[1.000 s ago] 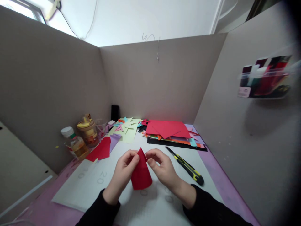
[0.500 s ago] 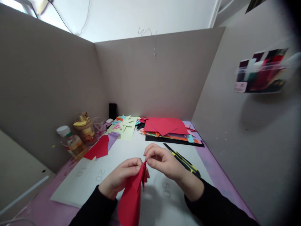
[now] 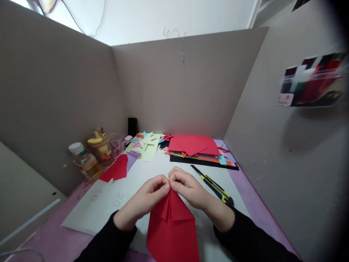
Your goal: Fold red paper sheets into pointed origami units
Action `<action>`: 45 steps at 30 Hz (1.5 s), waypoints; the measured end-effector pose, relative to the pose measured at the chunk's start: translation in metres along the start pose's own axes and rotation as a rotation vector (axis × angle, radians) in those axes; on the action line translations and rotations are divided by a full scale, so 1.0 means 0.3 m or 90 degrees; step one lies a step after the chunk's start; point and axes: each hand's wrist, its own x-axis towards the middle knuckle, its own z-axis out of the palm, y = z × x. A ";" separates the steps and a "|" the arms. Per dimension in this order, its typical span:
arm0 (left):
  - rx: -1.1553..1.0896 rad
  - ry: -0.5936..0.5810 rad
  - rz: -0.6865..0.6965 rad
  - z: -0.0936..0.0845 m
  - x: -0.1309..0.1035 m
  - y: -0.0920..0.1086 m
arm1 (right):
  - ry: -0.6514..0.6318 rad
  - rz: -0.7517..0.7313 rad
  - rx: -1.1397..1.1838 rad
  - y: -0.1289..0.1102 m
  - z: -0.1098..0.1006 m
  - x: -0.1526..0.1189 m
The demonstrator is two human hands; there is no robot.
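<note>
A folded sheet of red paper [image 3: 173,236] hangs toward me, its pleated tip pinched from both sides. My left hand [image 3: 155,191] has its fingers closed on the left of that tip. On the other side my right hand [image 3: 187,185] pinches the same tip, thumb against curled fingers, and the two hands nearly touch. Flaps spread left and right below the fingertips. Just beyond my right hand lies a yellow and black utility knife [image 3: 215,187] on a large white sheet [image 3: 131,198] with pencilled numbers.
Red paper sheets [image 3: 193,143] top a stack of coloured paper at the back. Folded paper shapes [image 3: 147,141] lie left of it. A bottle [image 3: 88,163], a cup [image 3: 102,149] and a red scrap [image 3: 117,169] are at left. Grey panels [image 3: 174,83] enclose the desk.
The red paper has turned from edge-on to face me, its flaps spreading open. My left hand has shifted up to the tip beside my right hand. The view has shifted slightly.
</note>
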 end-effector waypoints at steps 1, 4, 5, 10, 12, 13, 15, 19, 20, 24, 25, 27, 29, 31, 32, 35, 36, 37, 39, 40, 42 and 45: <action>0.000 0.008 -0.001 0.010 0.002 -0.002 | 0.008 0.004 -0.015 0.000 0.006 -0.001; 0.014 0.031 -0.011 0.033 0.006 -0.013 | 0.034 0.010 -0.050 0.003 0.021 -0.002; 0.021 0.039 -0.014 0.037 0.006 -0.017 | 0.041 0.012 -0.058 0.005 0.025 -0.002; 0.072 0.097 -0.013 0.036 0.004 -0.026 | 0.067 0.052 -0.031 0.017 0.027 0.004; 0.101 0.128 0.005 0.032 0.004 -0.029 | 0.075 0.061 -0.013 0.019 0.022 0.005; 0.114 0.141 0.016 0.030 0.003 -0.030 | 0.076 0.063 -0.011 0.018 0.019 0.005; 0.136 0.158 0.037 0.026 0.002 -0.034 | 0.072 0.073 -0.020 0.017 0.017 0.003; 0.183 0.167 0.064 0.025 -0.001 -0.036 | 0.058 0.107 -0.040 0.014 0.020 0.000; 0.194 0.173 0.069 0.027 -0.002 -0.035 | 0.056 0.111 -0.044 0.013 0.021 0.000; 0.247 0.201 0.109 0.037 -0.004 -0.029 | 0.045 0.099 -0.066 0.014 0.025 -0.002; 0.271 0.207 0.123 0.038 -0.004 -0.030 | 0.042 0.093 -0.073 0.015 0.026 -0.003; 0.323 0.214 0.153 0.041 -0.004 -0.033 | 0.039 0.086 -0.086 0.016 0.029 -0.005; 0.354 0.216 0.167 0.041 -0.003 -0.039 | 0.038 0.081 -0.096 0.016 0.032 -0.006; 0.351 0.219 0.161 0.039 -0.001 -0.046 | 0.039 0.077 -0.102 0.012 0.035 -0.007; 0.341 0.222 0.152 0.038 0.000 -0.048 | 0.036 0.075 -0.105 0.010 0.036 -0.007; 0.288 0.223 0.114 0.034 0.005 -0.052 | 0.028 0.077 -0.112 0.001 0.037 -0.009; 0.267 0.218 0.103 0.033 0.006 -0.052 | 0.024 0.078 -0.111 0.000 0.037 -0.009; 0.246 0.211 0.094 0.032 0.006 -0.053 | 0.022 0.078 -0.109 0.000 0.036 -0.009; 0.204 0.198 0.081 0.030 0.006 -0.054 | 0.021 0.077 -0.101 0.003 0.032 -0.009; 0.187 0.192 0.075 0.029 0.005 -0.055 | 0.021 0.078 -0.097 0.005 0.030 -0.008; 0.163 0.182 0.064 0.028 0.003 -0.057 | 0.023 0.084 -0.087 0.009 0.026 -0.006; 0.168 0.184 0.065 0.030 0.001 -0.057 | 0.024 0.098 -0.075 0.010 0.023 -0.004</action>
